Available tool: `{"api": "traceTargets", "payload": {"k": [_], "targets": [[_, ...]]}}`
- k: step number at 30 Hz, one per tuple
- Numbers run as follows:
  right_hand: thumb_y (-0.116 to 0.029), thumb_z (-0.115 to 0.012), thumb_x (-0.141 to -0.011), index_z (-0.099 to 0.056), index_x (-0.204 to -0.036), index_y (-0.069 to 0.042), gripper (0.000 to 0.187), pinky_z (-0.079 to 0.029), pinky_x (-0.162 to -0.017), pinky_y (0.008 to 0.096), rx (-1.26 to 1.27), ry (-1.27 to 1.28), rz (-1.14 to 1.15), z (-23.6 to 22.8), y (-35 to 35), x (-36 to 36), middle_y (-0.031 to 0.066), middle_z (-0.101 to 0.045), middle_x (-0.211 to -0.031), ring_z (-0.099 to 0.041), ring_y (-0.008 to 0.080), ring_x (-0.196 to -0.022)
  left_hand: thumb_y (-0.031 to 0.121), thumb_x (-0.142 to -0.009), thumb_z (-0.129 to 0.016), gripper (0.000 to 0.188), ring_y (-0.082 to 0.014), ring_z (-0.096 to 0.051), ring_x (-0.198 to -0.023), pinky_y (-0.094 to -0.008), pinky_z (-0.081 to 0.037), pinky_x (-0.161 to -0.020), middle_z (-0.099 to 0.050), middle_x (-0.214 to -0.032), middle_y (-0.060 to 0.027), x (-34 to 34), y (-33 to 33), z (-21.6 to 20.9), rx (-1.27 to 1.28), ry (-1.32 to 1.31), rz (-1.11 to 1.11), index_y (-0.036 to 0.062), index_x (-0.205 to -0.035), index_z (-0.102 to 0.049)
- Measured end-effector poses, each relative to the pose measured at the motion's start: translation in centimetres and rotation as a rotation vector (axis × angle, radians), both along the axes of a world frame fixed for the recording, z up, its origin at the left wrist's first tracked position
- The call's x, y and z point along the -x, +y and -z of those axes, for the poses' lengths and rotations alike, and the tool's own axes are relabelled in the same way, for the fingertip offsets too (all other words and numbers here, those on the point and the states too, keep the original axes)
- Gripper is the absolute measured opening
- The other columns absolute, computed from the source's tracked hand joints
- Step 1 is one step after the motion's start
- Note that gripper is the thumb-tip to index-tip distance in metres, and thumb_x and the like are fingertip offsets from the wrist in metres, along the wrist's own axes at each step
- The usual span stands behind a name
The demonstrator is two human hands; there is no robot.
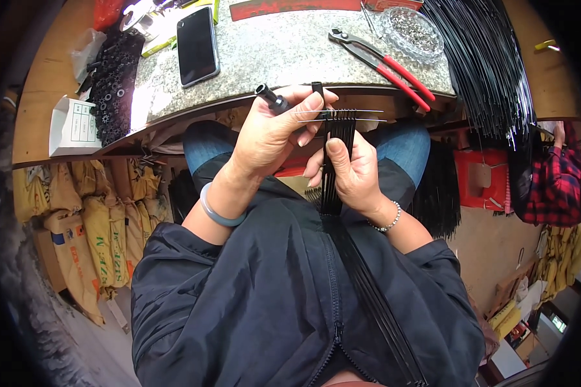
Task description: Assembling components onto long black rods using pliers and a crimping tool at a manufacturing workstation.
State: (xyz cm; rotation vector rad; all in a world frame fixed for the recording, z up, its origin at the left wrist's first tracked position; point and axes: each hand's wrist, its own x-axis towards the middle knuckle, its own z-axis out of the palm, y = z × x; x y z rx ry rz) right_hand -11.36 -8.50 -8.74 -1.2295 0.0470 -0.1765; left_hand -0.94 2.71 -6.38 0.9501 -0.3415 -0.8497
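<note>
My left hand is closed round a black tubular plastic part, its open end pointing up and left. A short black tube end shows at its fingertips. Two thin silvery wires run sideways from these fingers, across the top ends of a row of long thin black rods that look like umbrella ribs. My right hand grips this bundle just below the wires, thumb on top. The rods trail down over my dark jacket. How the wires pass through the rod ends is too small to tell.
On the stone-topped bench lie a phone, red-handled pincers and a glass dish of small metal pieces. Black rods hang over its right side. Black plastic parts and a white box sit left.
</note>
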Motion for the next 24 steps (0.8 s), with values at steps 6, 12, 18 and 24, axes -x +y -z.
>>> {"api": "traceTargets", "payload": {"k": [6, 12, 18, 24], "targets": [[-0.034, -0.044, -0.094, -0.044, -0.107, 0.001, 0.037, -0.048, -0.05, 0.0213, -0.001, -0.001, -0.025, -0.1, -0.3, -0.1, 0.0113, -0.061, -0.073, -0.058, 0.0126, -0.053, 0.022, -0.089, -0.058, 0.032, -0.0058, -0.048, -0.064, -0.0175, -0.038, -0.053, -0.06, -0.085, -0.0046, -0.1, 0.2, -0.4, -0.036, -0.064, 0.013, -0.0039, -0.108, -0.059], [-0.035, -0.044, -0.094, -0.045, -0.109, 0.001, 0.038, -0.047, -0.05, 0.0216, -0.013, -0.001, -0.038, 0.0, -0.5, 0.0, 0.0104, -0.06, -0.07, -0.058, 0.0128, -0.054, 0.04, -0.09, -0.052, 0.059, -0.0058, -0.049, -0.066, -0.0189, -0.042, -0.063, -0.06, -0.088, -0.005, 0.5, 0.9, 0.4, 0.149, -0.031, 0.053, -0.0086, -0.122, -0.048], [-0.036, -0.045, -0.094, -0.046, -0.111, -0.001, 0.039, -0.047, -0.051, 0.022, -0.019, 0.018, -0.06, -0.1, -0.4, 0.0, 0.0089, -0.059, -0.069, -0.057, 0.0125, -0.054, 0.029, -0.09, -0.054, 0.046, -0.0072, -0.052, -0.073, -0.0258, -0.047, -0.069, -0.06, -0.084, -0.0037, 0.6, 1.4, 0.6, 0.117, -0.029, 0.03, -0.0065, -0.12, -0.051], [-0.03, -0.046, -0.094, -0.045, -0.108, 0.001, 0.034, -0.049, -0.049, 0.0206, -0.053, -0.022, -0.088, 0.4, -0.6, -0.1, 0.0067, -0.058, -0.082, -0.057, 0.0096, -0.059, 0.007, -0.087, -0.059, 0.03, -0.0084, -0.055, -0.063, -0.0231, -0.047, -0.056, -0.062, -0.089, -0.0049, 1.5, 0.8, -0.2, 0.134, -0.09, -0.001, -0.003, -0.115, -0.056]]}}
